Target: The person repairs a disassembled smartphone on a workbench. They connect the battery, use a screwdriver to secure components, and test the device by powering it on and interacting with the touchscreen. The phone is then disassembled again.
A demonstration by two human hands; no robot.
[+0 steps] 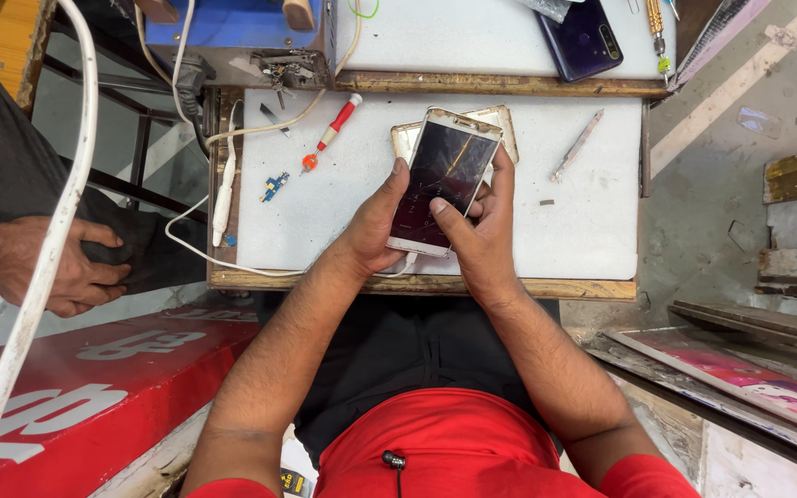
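Note:
A white-framed smartphone with a cracked dark screen is held over a small white work board. My left hand grips its left edge, thumb on the side. My right hand holds the right edge, its thumb pressing on the lower screen. Under the phone lies a gold back cover, mostly hidden.
On the board lie a red-handled screwdriver, a small blue circuit part, a metal tool and a white cable. A dark blue phone rests on the far board. Another person's hand sits at the left.

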